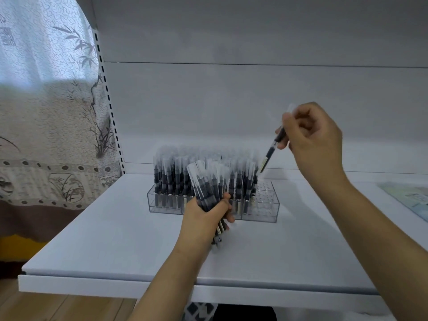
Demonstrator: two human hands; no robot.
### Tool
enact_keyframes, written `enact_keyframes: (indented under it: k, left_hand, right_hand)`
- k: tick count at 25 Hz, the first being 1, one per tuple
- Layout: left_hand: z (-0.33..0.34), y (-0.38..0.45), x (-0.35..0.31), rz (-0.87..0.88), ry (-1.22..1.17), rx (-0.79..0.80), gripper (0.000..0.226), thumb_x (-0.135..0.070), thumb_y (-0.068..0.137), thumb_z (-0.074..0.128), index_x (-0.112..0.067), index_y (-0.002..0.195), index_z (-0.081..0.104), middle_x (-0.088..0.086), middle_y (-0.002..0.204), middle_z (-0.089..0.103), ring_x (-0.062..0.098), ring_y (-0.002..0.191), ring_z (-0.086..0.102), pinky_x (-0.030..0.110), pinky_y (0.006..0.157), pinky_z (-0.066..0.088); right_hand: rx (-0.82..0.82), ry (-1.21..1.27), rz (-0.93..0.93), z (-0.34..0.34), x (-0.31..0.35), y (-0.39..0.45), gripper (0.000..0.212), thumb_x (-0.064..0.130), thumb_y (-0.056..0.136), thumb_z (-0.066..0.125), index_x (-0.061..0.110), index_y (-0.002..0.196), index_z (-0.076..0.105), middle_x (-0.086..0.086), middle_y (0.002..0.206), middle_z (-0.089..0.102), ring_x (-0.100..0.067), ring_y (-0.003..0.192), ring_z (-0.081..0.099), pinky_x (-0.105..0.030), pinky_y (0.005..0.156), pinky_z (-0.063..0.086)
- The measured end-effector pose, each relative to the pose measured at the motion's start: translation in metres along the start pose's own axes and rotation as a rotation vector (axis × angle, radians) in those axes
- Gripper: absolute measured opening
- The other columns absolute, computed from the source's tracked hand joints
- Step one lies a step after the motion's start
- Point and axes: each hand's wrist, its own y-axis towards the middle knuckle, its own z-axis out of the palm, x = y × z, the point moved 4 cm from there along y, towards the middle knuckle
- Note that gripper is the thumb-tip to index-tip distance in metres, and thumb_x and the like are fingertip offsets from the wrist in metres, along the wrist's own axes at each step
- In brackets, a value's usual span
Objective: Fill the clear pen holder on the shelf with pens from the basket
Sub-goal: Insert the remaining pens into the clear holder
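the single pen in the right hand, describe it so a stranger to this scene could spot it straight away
On the white shelf stands a clear pen holder. Above its empty right end, the right hand pinches one pen, tilted, tip down. It alone is in the air, apart from the bundle that the left hand grips.

Dim, cool, flat light; soft picture, wide-angle bend.

Daylight enters through the curtain point(44, 42) at upper left, the one bright patch, near blown out. The shelf point(115, 228) and back panel point(254, 100) read grey-blue, evenly lit, shadows faint. Slight sheen on the clear pen holder point(264, 205). Detail smeared throughout; the pen point(273, 144) in the right hand point(312, 140) is blurred at its cap. Straight edges bow toward the frame borders; corners darken.
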Motion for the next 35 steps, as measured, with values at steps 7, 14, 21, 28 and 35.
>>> enact_keyframes:
  k: [7,14,21,28,35]
  left_hand:
    - [0.004,-0.002,-0.003,-0.022,-0.037,-0.004,0.014,-0.003,0.096,0.059,-0.008,0.093,0.071,0.01,0.072,0.071,0.021,0.059,0.062,0.03,0.055,0.047]
    - [0.003,-0.001,-0.002,-0.01,-0.017,-0.001,0.018,-0.002,0.097,0.055,-0.002,0.087,0.071,0.015,0.08,0.076,0.02,0.068,0.072,0.026,0.061,0.054]
    - [0.004,-0.003,-0.005,-0.005,-0.097,-0.006,0.016,-0.001,0.097,0.056,-0.005,0.092,0.07,0.017,0.081,0.076,0.023,0.07,0.073,0.026,0.055,0.054]
    - [0.002,-0.003,-0.003,0.0,-0.101,-0.028,0.013,-0.008,0.095,0.062,-0.005,0.089,0.074,0.013,0.077,0.074,0.023,0.068,0.072,0.028,0.058,0.054]
    - [0.007,-0.002,-0.006,0.023,-0.186,-0.003,0.018,-0.009,0.097,0.06,0.003,0.1,0.073,0.023,0.087,0.076,0.03,0.078,0.075,0.031,0.067,0.06]
  right_hand:
    - [0.175,-0.206,0.088,0.012,-0.046,-0.013,0.011,0.023,0.096,0.065,0.013,0.092,0.061,-0.004,0.072,0.069,-0.014,0.059,0.07,-0.029,0.062,0.059]
    - [0.356,-0.428,0.088,0.024,-0.066,-0.025,0.016,0.028,0.095,0.066,0.016,0.086,0.06,-0.004,0.075,0.068,-0.006,0.057,0.068,-0.016,0.06,0.055]
    - [0.389,-0.432,0.123,0.025,-0.072,-0.039,0.013,0.026,0.095,0.066,0.017,0.086,0.062,0.0,0.077,0.067,-0.006,0.059,0.067,-0.023,0.062,0.058]
    - [0.266,-0.362,-0.049,0.022,-0.029,-0.052,0.02,0.042,0.092,0.063,0.022,0.087,0.062,0.005,0.078,0.065,-0.01,0.07,0.06,-0.017,0.061,0.047]
    - [0.461,-0.156,0.144,0.049,-0.027,-0.063,0.013,0.031,0.091,0.069,0.021,0.084,0.072,0.002,0.062,0.068,-0.007,0.054,0.061,-0.024,0.06,0.051]
